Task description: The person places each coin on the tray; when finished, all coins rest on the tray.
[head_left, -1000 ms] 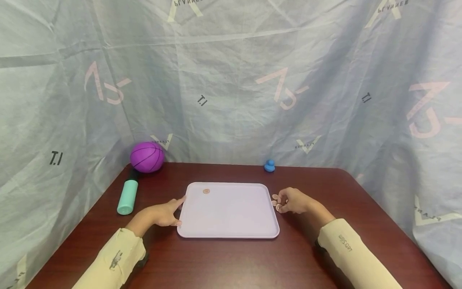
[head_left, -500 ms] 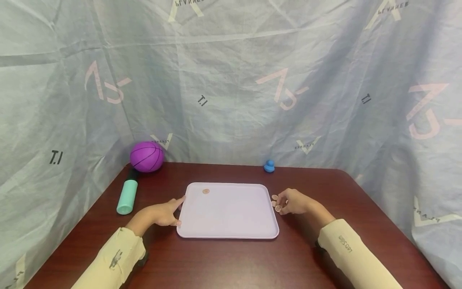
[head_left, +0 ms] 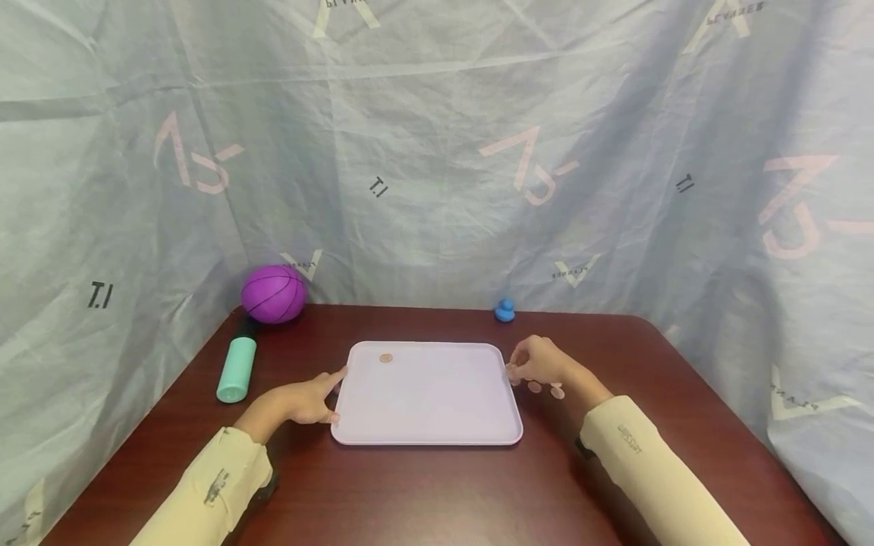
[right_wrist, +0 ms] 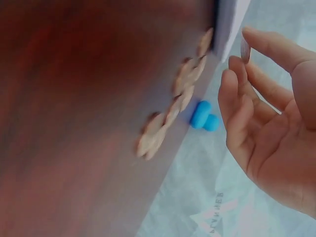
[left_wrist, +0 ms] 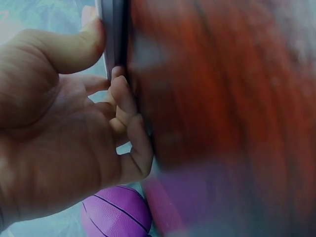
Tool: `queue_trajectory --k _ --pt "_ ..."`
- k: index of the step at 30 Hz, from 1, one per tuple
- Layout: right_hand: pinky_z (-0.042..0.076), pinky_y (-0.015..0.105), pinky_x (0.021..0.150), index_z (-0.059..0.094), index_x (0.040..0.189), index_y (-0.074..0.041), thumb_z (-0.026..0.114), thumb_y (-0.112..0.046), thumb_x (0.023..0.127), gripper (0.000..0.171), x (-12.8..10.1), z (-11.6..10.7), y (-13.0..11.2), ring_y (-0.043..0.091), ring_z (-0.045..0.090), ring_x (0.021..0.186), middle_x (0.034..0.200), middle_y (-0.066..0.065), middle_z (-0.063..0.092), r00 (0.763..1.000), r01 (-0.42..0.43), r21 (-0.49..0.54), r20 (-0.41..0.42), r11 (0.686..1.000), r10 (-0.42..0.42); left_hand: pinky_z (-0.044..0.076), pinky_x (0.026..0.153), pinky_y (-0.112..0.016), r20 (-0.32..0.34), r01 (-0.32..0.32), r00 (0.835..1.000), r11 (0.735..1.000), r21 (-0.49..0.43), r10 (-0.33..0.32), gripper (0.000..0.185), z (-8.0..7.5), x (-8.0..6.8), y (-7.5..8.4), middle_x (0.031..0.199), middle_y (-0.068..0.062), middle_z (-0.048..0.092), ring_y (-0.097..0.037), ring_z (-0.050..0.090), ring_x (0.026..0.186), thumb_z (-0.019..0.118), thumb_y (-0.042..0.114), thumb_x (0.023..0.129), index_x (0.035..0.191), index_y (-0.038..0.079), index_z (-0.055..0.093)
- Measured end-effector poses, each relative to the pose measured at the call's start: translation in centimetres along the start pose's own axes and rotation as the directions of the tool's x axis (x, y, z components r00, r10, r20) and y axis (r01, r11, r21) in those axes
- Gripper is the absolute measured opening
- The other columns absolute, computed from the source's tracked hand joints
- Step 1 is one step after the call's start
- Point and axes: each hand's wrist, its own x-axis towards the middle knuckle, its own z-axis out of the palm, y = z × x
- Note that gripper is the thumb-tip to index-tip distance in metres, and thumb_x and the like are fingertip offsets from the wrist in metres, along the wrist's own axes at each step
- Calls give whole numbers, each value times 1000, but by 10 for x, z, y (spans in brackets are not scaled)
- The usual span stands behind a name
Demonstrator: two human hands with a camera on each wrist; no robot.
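Observation:
A pale lilac tray [head_left: 426, 394] lies on the dark red-brown table. My left hand [head_left: 310, 400] holds its left rim; in the left wrist view the thumb lies at the top side and the fingers curl against the edge. Just off the tray's right rim, my right hand [head_left: 539, 360] pinches a small wooden disc [right_wrist: 245, 51] between thumb and fingertip, raised above the table. Several more wooden discs [right_wrist: 185, 79] lie in a cluster on the table under that hand, partly hidden by it in the head view. One single disc [head_left: 385, 358] rests at the tray's far left.
A purple ball [head_left: 275, 294] sits at the table's back left corner, with a mint-green bottle [head_left: 237, 370] lying in front of it. Near the back edge stands a small blue toy duck [head_left: 505, 310]. Grey printed cloth [head_left: 423, 227] hangs behind the table [head_left: 423, 493].
My right hand has taken up a disc from the cluster and risen with it toward the tray's right rim, baring discs beneath. The left hand stays at the rim.

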Motion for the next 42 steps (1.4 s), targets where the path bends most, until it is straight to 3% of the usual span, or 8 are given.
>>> queue_trajectory --k 5,11,18,25,33,42 --pt "53 35 72 73 87 -9 78 -22 84 14 18 0 -23 13 62 70 76 -2 69 999 9 -14 -54 1000 -10 32 110 -55 27 -7 1000 999 40 6 94 -5 1 -3 130 -23 48 -39 44 127 76 18 86 153 -9 17" --pt "52 30 66 73 89 -6 81 -20 82 18 39 14 -49 13 62 73 80 0 69 997 43 28 -60 999 -41 27 112 -58 46 17 999 999 47 -19 93 -7 1 0 144 -34 35 -47 35 137 75 18 87 154 -8 16" --pt "51 27 62 74 88 -7 82 -19 81 15 54 32 -73 11 62 73 81 -2 70 995 86 21 -49 996 -85 28 111 -58 32 29 999 999 13 -30 95 -3 -1 -1 137 -27 43 -43 39 134 77 15 85 154 -7 16" --pt "52 25 63 76 87 -9 81 -17 81 11 66 42 -87 9 64 73 79 -3 72 993 121 -30 -2 992 -121 30 111 -56 24 4 1000 1000 5 -4 96 -1 2 -2 133 -23 46 -40 41 131 78 15 84 154 -7 16" --pt "51 27 70 77 89 -14 83 -21 79 13 86 54 -101 12 60 81 86 -4 68 998 58 -93 35 994 -54 30 111 -56 36 14 999 1000 4 -14 97 -2 3 -1 132 -22 46 -39 41 131 77 16 85 155 -7 14" --pt "50 25 72 76 83 -14 84 -22 78 13 106 74 -113 11 58 80 87 -4 68 998 5 -42 66 999 -2 29 111 -56 39 47 998 999 13 -48 96 -3 3 -2 135 -23 45 -39 41 131 77 17 85 155 -5 15"
